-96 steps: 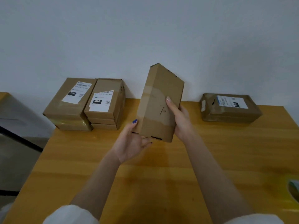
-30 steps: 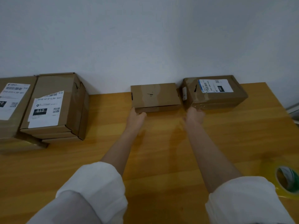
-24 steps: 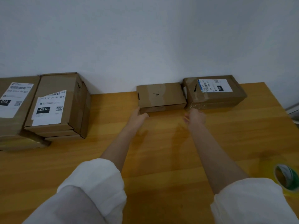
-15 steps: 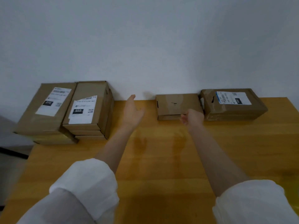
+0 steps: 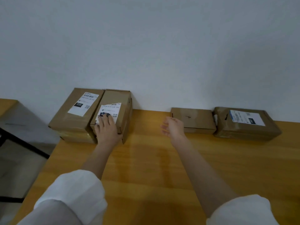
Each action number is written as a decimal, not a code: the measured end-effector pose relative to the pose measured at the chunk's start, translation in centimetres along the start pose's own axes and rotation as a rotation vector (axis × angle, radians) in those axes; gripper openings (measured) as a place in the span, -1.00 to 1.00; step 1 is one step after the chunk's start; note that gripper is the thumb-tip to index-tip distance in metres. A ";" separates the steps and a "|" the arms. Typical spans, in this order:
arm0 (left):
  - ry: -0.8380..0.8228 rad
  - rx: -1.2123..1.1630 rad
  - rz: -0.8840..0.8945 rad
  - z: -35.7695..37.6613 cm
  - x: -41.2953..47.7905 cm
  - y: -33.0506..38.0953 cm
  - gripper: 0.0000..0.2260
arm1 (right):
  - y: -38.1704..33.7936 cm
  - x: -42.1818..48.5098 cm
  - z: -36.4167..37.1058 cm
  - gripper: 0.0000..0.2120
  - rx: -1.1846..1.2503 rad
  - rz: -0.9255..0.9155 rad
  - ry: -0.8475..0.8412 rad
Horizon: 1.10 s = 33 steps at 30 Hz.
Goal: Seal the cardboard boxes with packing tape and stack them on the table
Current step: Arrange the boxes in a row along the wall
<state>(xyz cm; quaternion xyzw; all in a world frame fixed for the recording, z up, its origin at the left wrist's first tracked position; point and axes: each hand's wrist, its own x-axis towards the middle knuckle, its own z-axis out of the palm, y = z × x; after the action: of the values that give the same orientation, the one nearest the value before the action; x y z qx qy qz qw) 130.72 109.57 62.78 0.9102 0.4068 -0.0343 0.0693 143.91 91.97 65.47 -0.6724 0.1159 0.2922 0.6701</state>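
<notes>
Your left hand lies flat on the labelled box, which is the top of the right-hand stack at the far left of the table. The fingers are straight and close together. The fingertips press on the white label, and the palm covers the near end of the box. I cannot tell if the thumb hooks over the near edge.

The key relation: this box has its long axis near-to-far, pointing to the wall, and your left arm comes in along the same line. So the box lies directly under and beyond the fingers. The second stack touches it on the left side, and the right side is free.

Your right hand hangs in the air well to the right, fingers loosely curled and a bit apart, w/ nothing in them. It is much nearer to the small plain box by the wall, which sits just beside another labelled box on its right.

In my judgement the left hand should do the pull toward you, and the right hand can catch the free right side approx. when the box comes off the stack.
</notes>
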 end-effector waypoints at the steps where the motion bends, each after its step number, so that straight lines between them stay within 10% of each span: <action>1: 0.032 -0.002 0.013 0.0 -0.3 -0.2 -0.18 | 0.4 -0.4 0.1 -0.88 0.014 0.001 0.000; 9: 0.042 -0.009 -0.062 -0.5 -0.9 0.4 -0.19 | 2.7 -4.0 -0.4 -0.85 0.020 0.054 -0.071; 16: 0.149 -0.348 -0.031 -1.0 -0.3 -0.2 -0.59 | 3.3 -5.0 -3.1 -0.84 -0.022 0.013 -0.028; 22: 0.057 -0.025 -0.049 -0.9 -0.7 -0.1 -0.25 | 2.6 -4.9 -3.7 -0.84 -0.017 -0.015 -0.013; 30: 0.199 0.109 0.082 -1.2 -1.1 1.1 -0.69 | 2.6 -5.5 -4.4 -0.80 -0.048 -0.011 -0.033; 33: 0.168 0.074 0.059 -1.2 -0.6 1.3 -0.50 | 2.3 -5.3 -4.4 -0.82 -0.034 -0.016 -0.033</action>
<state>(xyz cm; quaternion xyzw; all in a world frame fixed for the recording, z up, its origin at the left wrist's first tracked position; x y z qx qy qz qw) 131.26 108.46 64.21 0.9234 0.3827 0.0291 0.0025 139.45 86.26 66.19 -0.6798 0.0942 0.2998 0.6627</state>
